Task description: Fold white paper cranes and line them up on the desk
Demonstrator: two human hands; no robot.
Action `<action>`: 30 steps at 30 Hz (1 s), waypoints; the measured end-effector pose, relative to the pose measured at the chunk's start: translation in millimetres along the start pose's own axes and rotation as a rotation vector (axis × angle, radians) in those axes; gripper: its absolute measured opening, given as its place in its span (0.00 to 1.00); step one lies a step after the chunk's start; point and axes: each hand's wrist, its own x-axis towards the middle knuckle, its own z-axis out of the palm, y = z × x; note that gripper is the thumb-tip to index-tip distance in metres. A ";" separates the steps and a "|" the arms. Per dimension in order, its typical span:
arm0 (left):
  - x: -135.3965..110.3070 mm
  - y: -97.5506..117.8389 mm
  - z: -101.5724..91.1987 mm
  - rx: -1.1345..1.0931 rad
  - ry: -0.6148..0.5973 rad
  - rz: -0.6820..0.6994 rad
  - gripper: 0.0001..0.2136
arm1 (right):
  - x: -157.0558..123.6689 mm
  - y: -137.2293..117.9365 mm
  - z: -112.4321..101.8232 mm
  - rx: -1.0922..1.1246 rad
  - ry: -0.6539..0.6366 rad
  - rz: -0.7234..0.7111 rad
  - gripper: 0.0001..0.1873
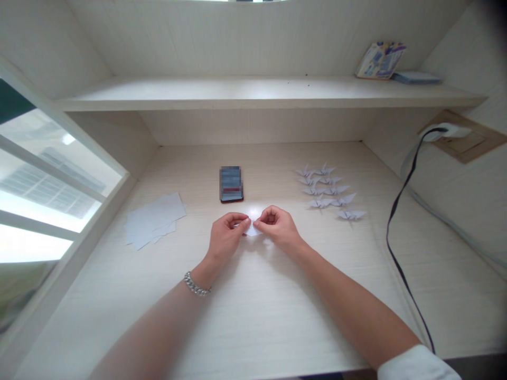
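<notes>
A small piece of folded white paper [252, 230] is held between my two hands over the desk. My left hand [226, 232] pinches its left side with thumb and fingers; a chain bracelet circles that wrist. At the paper's right side, my right hand [279, 226] pinches too. Fingers cover part of the paper, so its exact folds cannot be made out. To the right stand several white paper cranes [327, 191] in rough rows. Loose sheets of white paper [156, 219] lie overlapping on the left.
A phone [232, 183] lies just beyond my hands. On the right, a dark cable [390, 227] runs from a wall socket [463, 137] down across the desk [253, 316]. A shelf [237, 89] spans the back, holding a small colourful packet [381, 60]. A window [51, 174] borders the left.
</notes>
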 end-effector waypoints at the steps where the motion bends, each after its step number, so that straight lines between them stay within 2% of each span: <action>1: 0.0 0.1 0.0 0.000 0.000 0.001 0.13 | 0.2 -0.1 -0.1 -0.006 0.002 -0.002 0.13; 16: -0.1 0.0 0.7 -0.031 0.002 -0.022 0.13 | -0.1 -0.8 0.3 0.001 0.021 0.008 0.13; 23: 2.5 -1.7 0.4 -0.201 -0.012 -0.082 0.13 | 1.6 -0.9 -1.6 0.039 0.013 0.036 0.12; 30: 1.2 -3.1 -1.8 -0.141 -0.079 -0.068 0.15 | 2.9 1.1 -4.1 0.056 0.009 0.051 0.11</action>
